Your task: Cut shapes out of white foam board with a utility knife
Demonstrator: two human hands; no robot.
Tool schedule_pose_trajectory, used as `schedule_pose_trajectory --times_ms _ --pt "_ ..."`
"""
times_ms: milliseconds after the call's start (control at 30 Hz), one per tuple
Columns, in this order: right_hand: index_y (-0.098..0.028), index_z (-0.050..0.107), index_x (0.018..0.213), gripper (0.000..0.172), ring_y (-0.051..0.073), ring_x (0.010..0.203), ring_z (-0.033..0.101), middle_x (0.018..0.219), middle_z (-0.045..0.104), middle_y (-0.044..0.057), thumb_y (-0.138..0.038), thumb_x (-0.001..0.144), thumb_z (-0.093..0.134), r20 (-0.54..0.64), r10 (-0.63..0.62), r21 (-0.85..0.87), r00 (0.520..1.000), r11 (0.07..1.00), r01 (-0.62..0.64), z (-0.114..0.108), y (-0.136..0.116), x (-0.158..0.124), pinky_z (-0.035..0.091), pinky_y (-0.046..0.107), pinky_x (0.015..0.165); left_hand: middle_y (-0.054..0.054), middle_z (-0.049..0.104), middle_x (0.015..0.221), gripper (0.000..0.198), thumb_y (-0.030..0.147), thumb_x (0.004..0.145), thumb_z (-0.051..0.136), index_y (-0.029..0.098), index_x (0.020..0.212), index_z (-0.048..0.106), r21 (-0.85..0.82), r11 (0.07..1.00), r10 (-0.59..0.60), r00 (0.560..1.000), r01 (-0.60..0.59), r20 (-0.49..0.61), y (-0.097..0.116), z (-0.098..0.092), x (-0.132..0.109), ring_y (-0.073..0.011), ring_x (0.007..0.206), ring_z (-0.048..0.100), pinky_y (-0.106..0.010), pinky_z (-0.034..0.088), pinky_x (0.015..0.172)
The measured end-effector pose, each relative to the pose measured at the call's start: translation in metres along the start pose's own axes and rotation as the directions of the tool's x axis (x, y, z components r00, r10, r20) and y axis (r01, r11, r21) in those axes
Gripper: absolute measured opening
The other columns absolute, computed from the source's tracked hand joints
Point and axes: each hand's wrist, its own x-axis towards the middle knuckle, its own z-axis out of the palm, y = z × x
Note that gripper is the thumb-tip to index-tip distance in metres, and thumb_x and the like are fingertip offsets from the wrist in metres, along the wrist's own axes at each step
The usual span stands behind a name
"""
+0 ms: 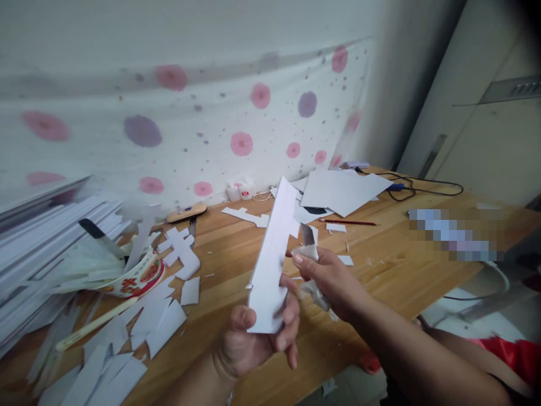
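Observation:
My left hand (257, 338) is closed round the lower end of a long white paper strip (274, 248) that stands tilted above the wooden table (236, 254). My right hand (333, 279) is closed on a small blade wrapped in pale tape (308, 239), its tip against the strip's right edge at a notch. Cut paper scraps (181, 256) lie on the table behind the strip.
A stack of white sheets (42, 237) sits at the left with a printed paper bowl (135, 276) full of offcuts. More offcuts (127, 344) cover the front left. Loose sheets (342, 189), a red pencil (349, 223) and black cables (422, 186) lie at the back right. A dotted cloth (190, 129) covers the wall.

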Motion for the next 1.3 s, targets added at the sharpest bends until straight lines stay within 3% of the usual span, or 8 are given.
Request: schedule_pose_trajectory --times_ms 133,200,267,333,400,500,700,1300 --pt "-0.018 0.054 0.068 0.035 0.006 0.043 0.036 0.051 0.046 -0.005 -0.046 0.070 0.075 0.088 0.054 0.191 0.995 0.979 -0.070 0.005 0.002 -0.002 0.026 0.021 0.041 -0.008 0.061 0.095 0.067 0.046 0.067 0.069 0.014 0.124 0.056 0.078 0.992 -0.106 0.994 0.103 0.033 -0.003 0.002 -0.001 -0.0175 0.073 0.059 -0.042 0.052 0.078" --pt "-0.018 0.052 0.066 0.036 0.006 0.040 0.040 0.050 0.048 -0.005 -0.045 0.067 0.076 0.023 0.107 0.207 0.994 0.972 -0.109 0.005 -0.002 -0.003 0.028 0.021 0.038 -0.011 0.063 0.101 0.068 0.052 0.067 0.071 0.016 0.122 0.057 0.218 0.971 -0.091 0.995 0.097 -0.035 0.001 0.001 0.000 -0.0231 0.083 0.061 -0.043 0.047 0.086" --pt "-0.018 0.052 0.064 0.037 0.007 0.039 0.044 0.050 0.051 -0.004 -0.045 0.063 0.077 -0.083 0.138 0.175 0.987 0.977 -0.122 0.003 -0.005 -0.003 0.031 0.021 0.037 -0.009 0.064 0.097 0.064 0.059 0.066 0.071 0.019 0.115 0.060 0.429 0.903 0.048 0.986 0.025 -0.158 0.008 -0.002 0.003 -0.0229 0.082 0.060 -0.037 0.046 0.079" --pt "-0.017 0.053 0.062 0.036 0.007 0.040 0.046 0.051 0.051 -0.004 -0.043 0.060 0.078 -0.160 0.134 0.141 0.978 0.984 -0.112 0.000 -0.006 -0.002 0.034 0.021 0.038 -0.003 0.062 0.085 0.052 0.062 0.068 0.069 0.020 0.100 0.062 0.625 0.781 0.227 0.940 -0.019 -0.256 0.017 -0.007 0.006 -0.0173 0.072 0.055 -0.030 0.044 0.069" --pt "-0.018 0.053 0.062 0.034 0.007 0.040 0.045 0.051 0.051 -0.004 -0.041 0.061 0.077 -0.186 0.130 0.107 0.974 0.988 -0.112 -0.003 -0.005 -0.001 0.034 0.021 0.038 0.001 0.057 0.074 0.038 0.055 0.073 0.070 0.019 0.084 0.062 0.708 0.706 0.299 0.907 -0.001 -0.297 0.024 -0.011 0.009 -0.0129 0.067 0.049 -0.024 0.039 0.065" --pt "-0.019 0.051 0.061 0.030 0.006 0.039 0.042 0.050 0.047 -0.005 -0.039 0.063 0.074 -0.217 0.137 0.075 0.967 0.990 -0.123 -0.006 -0.002 0.000 0.031 0.021 0.037 0.003 0.054 0.065 0.029 0.044 0.078 0.071 0.017 0.072 0.061 0.744 0.666 0.288 0.903 0.051 -0.319 0.029 -0.014 0.010 -0.0109 0.063 0.044 -0.022 0.034 0.061" --pt "-0.019 0.051 0.062 0.029 0.007 0.040 0.043 0.050 0.047 -0.005 -0.037 0.064 0.073 -0.206 0.143 0.079 0.968 0.988 -0.129 -0.008 0.000 0.000 0.035 0.022 0.039 0.003 0.055 0.062 0.030 0.043 0.080 0.067 0.017 0.068 0.058 0.780 0.612 0.230 0.914 0.131 -0.334 0.026 -0.014 0.008 -0.0120 0.061 0.047 -0.024 0.035 0.059" --pt "-0.018 0.052 0.064 0.032 0.008 0.040 0.043 0.050 0.051 -0.005 -0.042 0.061 0.074 -0.164 0.187 -0.036 0.969 0.980 -0.195 -0.016 0.004 -0.004 0.033 0.022 0.040 0.001 0.060 0.066 0.025 0.039 0.072 0.071 0.016 0.072 0.060 0.730 0.636 0.008 0.944 0.250 -0.331 0.023 -0.009 0.011 -0.0127 0.062 0.052 -0.027 0.040 0.062"
